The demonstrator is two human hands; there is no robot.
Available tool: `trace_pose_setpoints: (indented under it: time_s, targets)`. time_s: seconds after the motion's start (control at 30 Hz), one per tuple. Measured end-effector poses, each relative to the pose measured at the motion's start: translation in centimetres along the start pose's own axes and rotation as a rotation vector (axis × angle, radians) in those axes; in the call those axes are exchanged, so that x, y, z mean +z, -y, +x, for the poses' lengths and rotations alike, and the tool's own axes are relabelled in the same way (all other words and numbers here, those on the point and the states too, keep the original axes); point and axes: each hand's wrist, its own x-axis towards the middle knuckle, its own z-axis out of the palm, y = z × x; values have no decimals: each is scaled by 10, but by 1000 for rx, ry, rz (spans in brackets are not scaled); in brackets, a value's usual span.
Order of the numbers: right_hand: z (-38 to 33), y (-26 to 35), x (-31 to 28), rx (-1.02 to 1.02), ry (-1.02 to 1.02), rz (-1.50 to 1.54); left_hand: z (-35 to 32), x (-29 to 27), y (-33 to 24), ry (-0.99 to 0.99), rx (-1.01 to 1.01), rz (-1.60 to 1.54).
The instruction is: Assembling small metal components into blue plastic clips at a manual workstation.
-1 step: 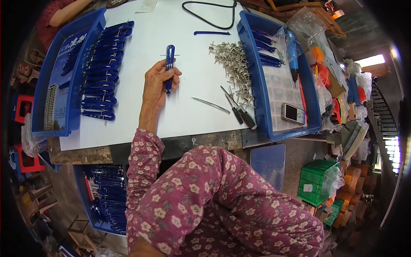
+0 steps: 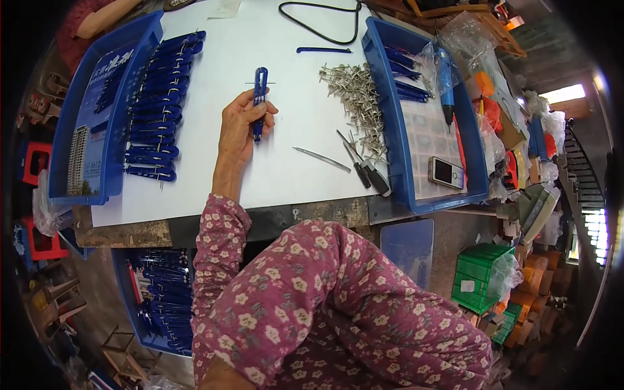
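My left hand (image 2: 235, 127) is closed around the lower half of a slim blue slotted plastic piece (image 2: 260, 84), held nearly upright over the white table sheet. A thin metal pin (image 2: 272, 82) lies crosswise through or behind its upper part; I cannot tell which. My thumb lies over the blue front, and curled fingers show at its right side. My right hand does not show. To the left stretches a long row of similar blue pieces (image 2: 153, 114), some with metal pins sticking out. A heap of small T-shaped metal parts (image 2: 357, 104) lies to the right.
Two screwdrivers (image 2: 374, 179) and a pen-like rod (image 2: 322, 159) lie right of my hand. Blue trays (image 2: 112, 156) (image 2: 406, 175) flank the sheet; the right one holds a phone (image 2: 446, 173) and a blue power driver (image 2: 446, 84). Another person's arm (image 2: 107, 18) is at far left.
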Motion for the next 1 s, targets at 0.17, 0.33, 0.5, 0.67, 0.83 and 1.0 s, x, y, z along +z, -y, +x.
trace_pose_setpoints:
  time_s: [0.17, 0.33, 0.5, 0.67, 0.83, 1.0]
  targets:
    - [4, -1, 7, 33, -14, 12, -1, 4, -4, 30, -27, -10]
    - [8, -3, 11, 64, -27, 17, -1, 1, -2, 50, -12, -18]
    - [12, -4, 15, 86, -31, 25, -2, 2, -2, 40, -5, -6]
    - [17, -7, 18, 85, -40, 15, 1, 14, 0, 69, -19, 23]
    - [-11, 1, -4, 393, -48, 145, -5, 6, 3, 52, -14, 35]
    - [-66, 36, -45, 576, -656, -176, -3, 4, 5, 42, -5, -46]
